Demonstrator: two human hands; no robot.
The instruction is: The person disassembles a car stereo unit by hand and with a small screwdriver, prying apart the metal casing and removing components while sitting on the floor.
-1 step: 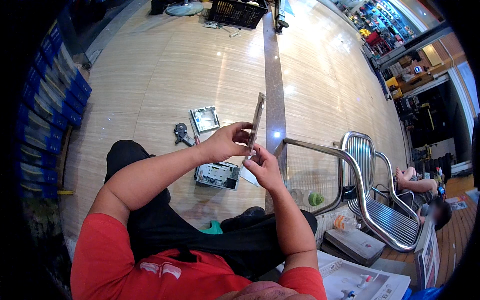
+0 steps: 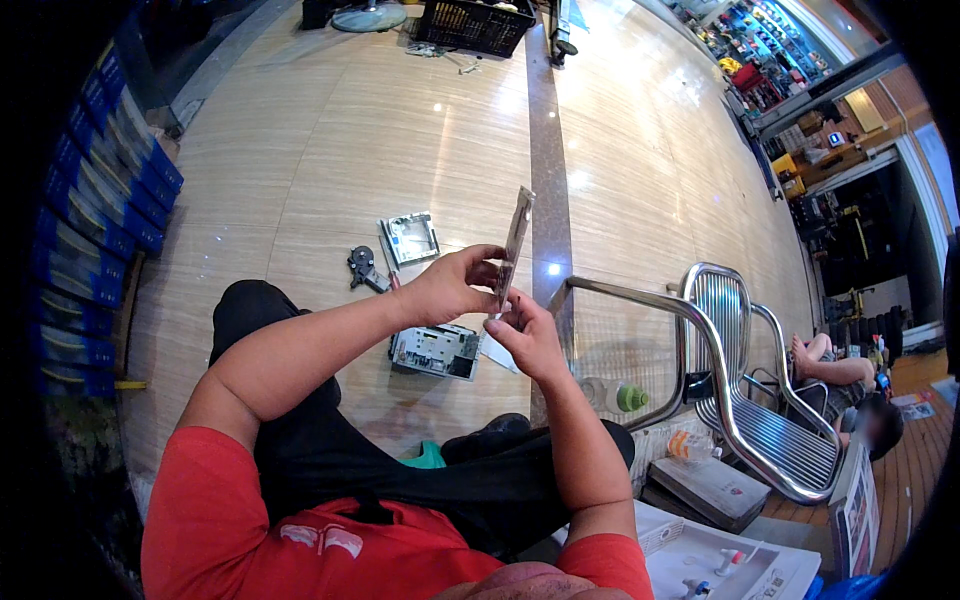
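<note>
I hold a thin, flat metal panel (image 2: 517, 235) upright and nearly edge-on above the floor. My left hand (image 2: 452, 287) is closed on its left side, thumb and fingers pinching it. My right hand (image 2: 532, 340) is closed at its lower end, fingertips against the edge. Beneath my hands lies a grey metal device casing (image 2: 435, 352) with its inner parts showing. A pale rectangular frame (image 2: 411, 238) rests on the floor beyond my left forearm. Beside it is a black tool with a round head (image 2: 363, 266). A white flat piece (image 2: 500, 353) lies by the casing, partly hidden by my right hand.
A chrome chair (image 2: 735, 390) stands at my right, with a green-capped container (image 2: 630, 398) near its leg. Stacked blue boxes (image 2: 80, 240) line the left side. A black crate (image 2: 475, 25) sits at the far end. Another person (image 2: 840, 372) is at the far right.
The panel's top has tipped very slightly to the right. Both hands keep nearly the same places.
</note>
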